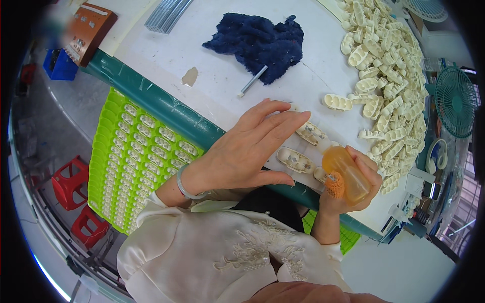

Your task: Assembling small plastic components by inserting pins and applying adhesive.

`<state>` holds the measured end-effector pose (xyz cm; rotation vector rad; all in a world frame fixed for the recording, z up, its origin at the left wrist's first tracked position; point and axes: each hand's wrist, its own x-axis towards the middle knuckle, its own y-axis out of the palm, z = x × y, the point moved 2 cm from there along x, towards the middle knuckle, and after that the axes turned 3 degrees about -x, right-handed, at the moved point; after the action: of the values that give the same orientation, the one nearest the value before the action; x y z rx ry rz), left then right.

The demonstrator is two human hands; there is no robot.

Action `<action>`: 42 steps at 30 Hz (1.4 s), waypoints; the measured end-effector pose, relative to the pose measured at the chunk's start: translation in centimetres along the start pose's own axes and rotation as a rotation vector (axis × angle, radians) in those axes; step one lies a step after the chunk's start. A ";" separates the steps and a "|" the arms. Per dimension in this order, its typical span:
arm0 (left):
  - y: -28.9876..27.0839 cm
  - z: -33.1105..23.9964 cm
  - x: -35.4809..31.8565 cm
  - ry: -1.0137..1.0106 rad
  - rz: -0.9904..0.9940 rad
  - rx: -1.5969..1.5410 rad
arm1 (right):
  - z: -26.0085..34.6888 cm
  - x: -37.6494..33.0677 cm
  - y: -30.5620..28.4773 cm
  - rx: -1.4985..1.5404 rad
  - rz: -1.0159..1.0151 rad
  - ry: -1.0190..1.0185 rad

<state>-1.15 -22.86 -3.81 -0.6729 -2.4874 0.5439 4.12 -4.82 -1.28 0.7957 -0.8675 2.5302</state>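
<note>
My right hand [368, 177] is wrapped round an amber squeeze bottle [348, 171], tilted with its pale tip over the parts. An orange ribbed finger cot [334, 185] shows against the bottle's near side, apparently on one of my right-hand digits. Under the tip lies a cream plastic casing [311, 133] with small metal-coloured pieces in it. Nearer to me is a second such casing [295, 160], and part of a third casing [320, 174] shows beside the bottle. My left hand [247, 144] hovers beside these casings, fingers stretched and thumb apart, holding nothing.
A large heap of cream casings [389, 91] covers the right side of the white table [166, 55]. One loose casing [337, 102] lies before it. Farther back are a dark blue cloth [257, 40] and a metal rod [252, 81]. Green trays [141, 151] of casings stand lower left.
</note>
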 end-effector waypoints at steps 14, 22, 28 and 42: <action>-0.1 0.0 -0.1 0.031 -0.005 -0.007 | 0.0 0.0 0.1 -0.046 0.022 -0.027; -0.2 0.0 0.0 0.030 -0.039 -0.049 | -0.5 -0.6 -0.9 0.050 -0.039 0.003; -1.2 0.2 -1.0 0.109 -0.251 -0.103 | -0.2 -0.1 -0.5 -0.070 -0.022 -0.020; -0.7 1.1 -2.2 0.108 -0.488 -0.143 | -0.5 -1.8 -2.4 -0.087 -0.054 0.018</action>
<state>-0.37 -24.84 -5.15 -0.1230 -2.4781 0.1438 6.51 -2.98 -1.64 0.7572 -0.9307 2.4314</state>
